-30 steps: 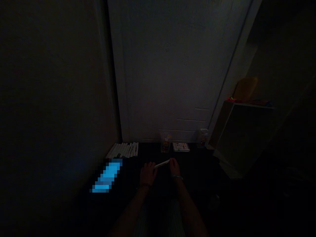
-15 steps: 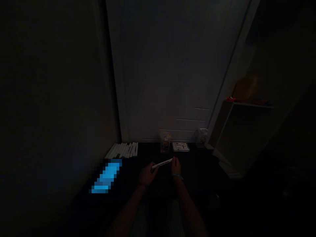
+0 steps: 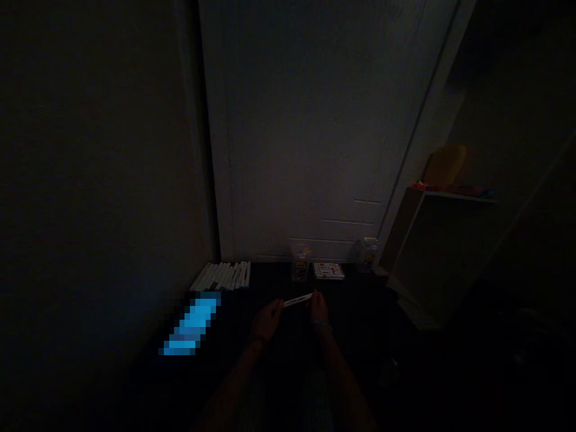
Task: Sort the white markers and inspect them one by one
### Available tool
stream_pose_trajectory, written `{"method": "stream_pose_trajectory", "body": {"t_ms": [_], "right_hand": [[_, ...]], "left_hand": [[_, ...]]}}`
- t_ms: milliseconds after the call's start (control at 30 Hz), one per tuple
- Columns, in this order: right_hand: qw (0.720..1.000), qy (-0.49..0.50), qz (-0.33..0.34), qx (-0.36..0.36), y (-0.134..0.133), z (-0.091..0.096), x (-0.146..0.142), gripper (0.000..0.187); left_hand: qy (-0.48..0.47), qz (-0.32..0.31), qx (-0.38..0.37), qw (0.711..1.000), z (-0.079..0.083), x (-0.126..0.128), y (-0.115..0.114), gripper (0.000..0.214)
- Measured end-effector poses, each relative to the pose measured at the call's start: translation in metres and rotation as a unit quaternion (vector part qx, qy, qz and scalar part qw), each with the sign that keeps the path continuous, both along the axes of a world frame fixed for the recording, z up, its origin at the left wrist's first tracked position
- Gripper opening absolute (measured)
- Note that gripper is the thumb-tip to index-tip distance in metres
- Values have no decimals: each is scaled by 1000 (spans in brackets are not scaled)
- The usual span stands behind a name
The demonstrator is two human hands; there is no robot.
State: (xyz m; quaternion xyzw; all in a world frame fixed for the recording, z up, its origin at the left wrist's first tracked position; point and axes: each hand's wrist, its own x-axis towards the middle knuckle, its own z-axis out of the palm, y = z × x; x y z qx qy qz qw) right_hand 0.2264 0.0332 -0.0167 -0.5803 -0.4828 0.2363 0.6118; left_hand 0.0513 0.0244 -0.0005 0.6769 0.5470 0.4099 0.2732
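A white marker (image 3: 297, 300) with dark print is held nearly level above the dark table, its right end slightly higher. My left hand (image 3: 268, 319) grips its left end, fingers closed. My right hand (image 3: 319, 306), with a band at the wrist, pinches the right end. The fingers cover both ends of the marker. Beyond my hands stand a clear container (image 3: 300, 264) with a label and, to its right, a flat pack (image 3: 328, 270) with a white, printed top. A row of white markers (image 3: 225, 276) lies side by side at the back left.
A blurred-out bright blue screen (image 3: 191, 324) lies on the dark table (image 3: 270, 279) at the left. Another clear container (image 3: 368, 255) stands at the back right, against the pale panel (image 3: 306, 150). Farther right is a cabinet (image 3: 441, 252) with a yellow-orange object (image 3: 445, 167) on top. The room is very dark.
Both hands still hold the marker, which has dropped slightly in view and looks a little more level. The whole scene has shifted slightly with the camera.
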Motion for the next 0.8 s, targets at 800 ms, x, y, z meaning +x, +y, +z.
{"method": "stream_pose_trajectory", "body": {"t_ms": [800], "right_hand": [[1000,-19,24,4,4,-6,-2,30]], "left_hand": [[32,25,-5,999,-9,-1,7,39]]}}
